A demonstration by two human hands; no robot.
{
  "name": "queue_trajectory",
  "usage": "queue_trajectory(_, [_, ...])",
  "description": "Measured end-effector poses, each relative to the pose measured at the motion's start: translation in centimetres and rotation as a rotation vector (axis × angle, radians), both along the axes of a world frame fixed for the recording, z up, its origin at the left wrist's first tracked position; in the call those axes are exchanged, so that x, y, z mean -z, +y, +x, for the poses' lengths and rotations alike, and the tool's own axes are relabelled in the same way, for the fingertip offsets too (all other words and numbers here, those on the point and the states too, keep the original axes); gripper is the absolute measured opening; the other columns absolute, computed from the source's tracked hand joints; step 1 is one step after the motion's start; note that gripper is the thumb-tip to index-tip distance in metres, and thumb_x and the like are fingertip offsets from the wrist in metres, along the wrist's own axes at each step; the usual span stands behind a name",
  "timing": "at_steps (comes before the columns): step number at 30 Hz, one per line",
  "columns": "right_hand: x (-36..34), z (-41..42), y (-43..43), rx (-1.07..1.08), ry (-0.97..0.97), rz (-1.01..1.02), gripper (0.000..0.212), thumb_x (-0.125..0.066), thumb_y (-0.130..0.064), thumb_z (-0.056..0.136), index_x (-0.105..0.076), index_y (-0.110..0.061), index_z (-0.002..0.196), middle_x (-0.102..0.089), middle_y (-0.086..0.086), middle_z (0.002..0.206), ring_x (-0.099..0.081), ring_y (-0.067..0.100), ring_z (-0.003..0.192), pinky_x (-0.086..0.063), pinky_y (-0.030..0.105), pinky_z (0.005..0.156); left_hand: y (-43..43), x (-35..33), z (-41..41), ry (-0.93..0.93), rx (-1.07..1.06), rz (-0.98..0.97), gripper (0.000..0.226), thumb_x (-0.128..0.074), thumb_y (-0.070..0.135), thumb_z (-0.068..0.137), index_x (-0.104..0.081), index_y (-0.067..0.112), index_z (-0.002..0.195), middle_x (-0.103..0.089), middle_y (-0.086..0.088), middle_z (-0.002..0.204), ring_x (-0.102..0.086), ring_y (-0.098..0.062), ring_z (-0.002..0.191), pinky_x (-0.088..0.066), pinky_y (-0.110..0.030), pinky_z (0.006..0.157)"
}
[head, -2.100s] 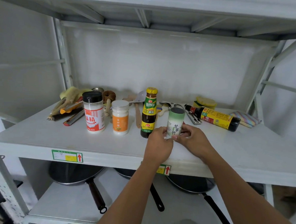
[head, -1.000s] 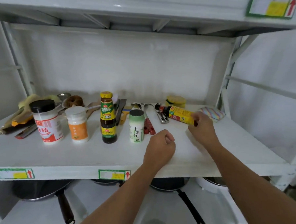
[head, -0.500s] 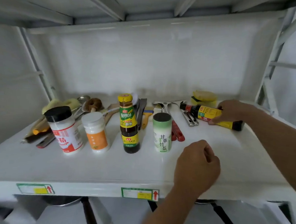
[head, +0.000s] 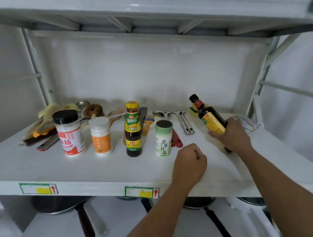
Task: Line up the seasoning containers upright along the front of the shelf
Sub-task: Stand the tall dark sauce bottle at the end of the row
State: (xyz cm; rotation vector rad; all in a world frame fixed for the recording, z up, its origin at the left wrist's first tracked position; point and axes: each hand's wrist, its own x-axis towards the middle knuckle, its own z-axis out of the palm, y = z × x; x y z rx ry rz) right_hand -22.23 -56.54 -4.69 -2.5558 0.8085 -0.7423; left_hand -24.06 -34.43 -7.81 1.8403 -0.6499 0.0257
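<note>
Several seasoning containers stand upright in a row on the white shelf [head: 113, 172]: a black-lidded jar with a red label [head: 69, 133], a white jar with an orange label [head: 100, 135], a dark sauce bottle with a yellow cap [head: 133, 129] and a green-white salt tube [head: 163, 138]. My right hand [head: 232, 136] grips a dark bottle with a yellow label [head: 208, 115], tilted with its neck up to the left and its base near the shelf. My left hand [head: 189, 164] rests as a fist on the shelf, right of the salt tube, holding nothing.
Kitchen tools lie behind the row: a brush [head: 93, 110], wooden spatulas, a small paintbrush [head: 148, 124], metal tongs [head: 183, 122], red-handled tool [head: 176, 141]. A yellow sponge [head: 193, 109] and striped cloth [head: 248, 124] sit back right. Pans [head: 62, 205] hang on the lower shelf.
My right hand has lifted the yellow-labelled bottle from lying flat to a tilted, neck-up pose and brought it forward. My left hand stays fisted on the shelf.
</note>
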Motion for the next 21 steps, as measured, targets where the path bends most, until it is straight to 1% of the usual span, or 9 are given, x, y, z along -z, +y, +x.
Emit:
queue_trajectory(3, [0.3, -1.7, 3.4, -0.034, -0.118, 0.087, 0.072, -0.082, -0.067, 0.068, -0.057, -0.013, 0.109, -0.054, 0.010, 0.106, -0.063, 0.031, 0.090, -0.057, 0.049, 0.075, 0.0, 0.2, 0.4, 0.009, -0.041, -0.028, 0.012, -0.057, 0.008, 0.090, -0.062, 0.010, 0.079, -0.059, 0.000, 0.070, -0.050, -0.006, 0.061, -0.035, -0.013, 0.051])
queue_trajectory(5, [0.4, -2.3, 6.2, -0.071, -0.191, 0.145, 0.071, -0.081, -0.067, 0.069, -0.057, -0.015, 0.111, -0.051, 0.008, 0.108, -0.063, 0.029, 0.090, -0.057, 0.049, 0.077, 0.3, 0.2, 0.6, 0.043, -0.047, -0.058, 0.009, -0.056, 0.006, 0.091, -0.065, 0.008, 0.089, -0.063, -0.003, 0.081, -0.054, -0.006, 0.069, -0.040, -0.012, 0.058])
queue_trajectory(8, [0.7, -2.8, 9.7, -0.135, -0.295, 0.215, 0.065, -0.082, -0.061, 0.076, -0.055, -0.017, 0.116, -0.046, 0.003, 0.110, -0.062, 0.023, 0.089, -0.057, 0.044, 0.076, 0.6, 0.4, 1.3, 0.127, -0.027, -0.108, 0.024, -0.054, 0.003, 0.091, -0.061, 0.008, 0.114, -0.060, -0.001, 0.098, -0.059, -0.015, 0.089, -0.049, -0.027, 0.081])
queue_trajectory(10, [0.8, -3.0, 11.0, -0.165, -0.338, 0.217, 0.064, -0.083, -0.057, 0.077, -0.054, -0.017, 0.118, -0.045, 0.002, 0.111, -0.061, 0.018, 0.088, -0.055, 0.039, 0.073, 0.8, 0.7, 1.7, 0.167, 0.026, -0.138, 0.041, -0.054, 0.008, 0.086, -0.058, 0.009, 0.127, -0.059, -0.001, 0.104, -0.060, -0.021, 0.097, -0.050, -0.036, 0.086])
queue_trajectory(12, [0.9, -3.1, 11.5, -0.188, -0.365, 0.215, 0.065, -0.084, -0.054, 0.078, -0.052, -0.017, 0.119, -0.044, 0.001, 0.112, -0.061, 0.016, 0.089, -0.052, 0.033, 0.073, 0.7, 1.2, 2.2, 0.168, 0.069, -0.135, 0.054, -0.052, 0.015, 0.078, -0.058, 0.013, 0.132, -0.064, -0.001, 0.110, -0.065, -0.026, 0.103, -0.054, -0.042, 0.089])
queue_trajectory(14, [1.2, -3.1, 11.8, -0.215, -0.407, 0.264, 0.065, -0.084, -0.054, 0.079, -0.050, -0.018, 0.122, -0.045, 0.001, 0.115, -0.061, 0.013, 0.094, -0.054, 0.031, 0.077, 1.1, 0.9, 2.0, 0.162, 0.100, -0.103, 0.055, -0.054, 0.011, 0.081, -0.060, 0.019, 0.135, -0.070, 0.000, 0.117, -0.068, -0.019, 0.108, -0.056, -0.040, 0.094])
queue_trajectory(17, [2.0, -2.7, 12.4, -0.270, -0.506, 0.437, 0.065, -0.082, -0.050, 0.081, -0.045, -0.023, 0.126, -0.052, 0.003, 0.122, -0.065, 0.013, 0.104, -0.060, 0.035, 0.085, 1.7, 0.0, 1.1, 0.133, 0.130, -0.117, 0.053, -0.058, 0.003, 0.090, -0.062, 0.027, 0.137, -0.073, 0.010, 0.122, -0.068, -0.005, 0.111, -0.056, -0.027, 0.096])
queue_trajectory(19, [2.4, -2.3, 12.4, -0.322, -0.538, 0.572, 0.064, -0.082, -0.043, 0.085, -0.041, -0.024, 0.129, -0.060, 0.005, 0.123, -0.068, 0.015, 0.107, -0.062, 0.041, 0.090, 1.9, -0.3, 0.9, 0.101, 0.131, -0.114, 0.054, -0.057, 0.002, 0.091, -0.061, 0.027, 0.138, -0.072, 0.008, 0.124, -0.067, -0.007, 0.111, -0.055, -0.026, 0.095])
queue_trajectory(21, [2.4, -2.0, 12.3, -0.362, -0.525, 0.632, 0.062, -0.081, -0.037, 0.088, -0.037, -0.024, 0.131, -0.063, 0.003, 0.123, -0.069, 0.015, 0.109, -0.061, 0.040, 0.092, 1.9, -0.4, 0.9, 0.059, 0.114, -0.093, 0.054, -0.055, 0.001, 0.090, -0.058, 0.025, 0.139, -0.070, 0.004, 0.125, -0.066, -0.011, 0.110, -0.055, -0.028, 0.097])
